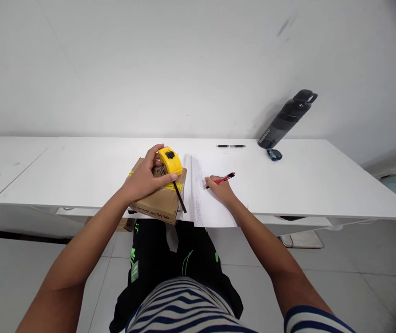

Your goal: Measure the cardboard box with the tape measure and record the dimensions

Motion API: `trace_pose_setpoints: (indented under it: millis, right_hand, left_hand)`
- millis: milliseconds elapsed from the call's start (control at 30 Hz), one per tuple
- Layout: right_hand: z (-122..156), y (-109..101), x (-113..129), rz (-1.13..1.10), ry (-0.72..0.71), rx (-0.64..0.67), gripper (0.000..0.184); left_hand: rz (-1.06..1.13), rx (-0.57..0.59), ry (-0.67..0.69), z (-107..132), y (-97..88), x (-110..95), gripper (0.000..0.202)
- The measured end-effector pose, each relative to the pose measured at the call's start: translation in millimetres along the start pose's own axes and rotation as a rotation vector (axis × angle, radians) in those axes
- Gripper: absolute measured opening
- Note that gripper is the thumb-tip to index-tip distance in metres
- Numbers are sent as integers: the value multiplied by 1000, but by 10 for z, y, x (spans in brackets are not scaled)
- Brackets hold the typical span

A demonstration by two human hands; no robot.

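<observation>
My left hand is closed round a yellow tape measure, thumb along its lower edge, above a brown cardboard box. The tape's black strap hangs down over the box's right side. Yellow tape and dark printing show on the box. To the right, my right hand grips a red and black pen, its tip down at the paper. That hand rests on an open notebook, whose left part carries dense handwriting while the page under my hand looks mostly white.
A second, black pen lies near the back of the white table. At the back right stands a dark bottle, with a small dark blue object at its foot. The wall rises directly behind the table.
</observation>
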State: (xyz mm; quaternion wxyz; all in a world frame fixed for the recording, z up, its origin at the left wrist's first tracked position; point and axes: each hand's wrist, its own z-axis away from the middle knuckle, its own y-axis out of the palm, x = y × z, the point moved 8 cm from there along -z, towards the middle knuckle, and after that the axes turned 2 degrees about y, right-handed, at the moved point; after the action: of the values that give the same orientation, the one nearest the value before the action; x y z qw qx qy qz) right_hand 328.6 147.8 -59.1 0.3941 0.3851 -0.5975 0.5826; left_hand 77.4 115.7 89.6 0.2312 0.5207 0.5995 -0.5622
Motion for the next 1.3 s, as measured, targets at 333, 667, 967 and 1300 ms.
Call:
trace_pose_setpoints:
  millis: [333,667,967,1300]
  right_hand:
    - [-1,-32,-5,-4,-10,-63,36]
    - [6,-28,-1,-3,-10,-50,35]
    - [-1,-45,-17,16,-17,-67,36]
    - [10,-64,13,152,-111,-158,37]
  left_hand:
    - [46,24,-18,1,19,24,85]
    - [13,34,-31,-1,29,16,83]
    - [-30,38,-54,7,27,31,85]
    - [49,32,-51,53,12,63,96]
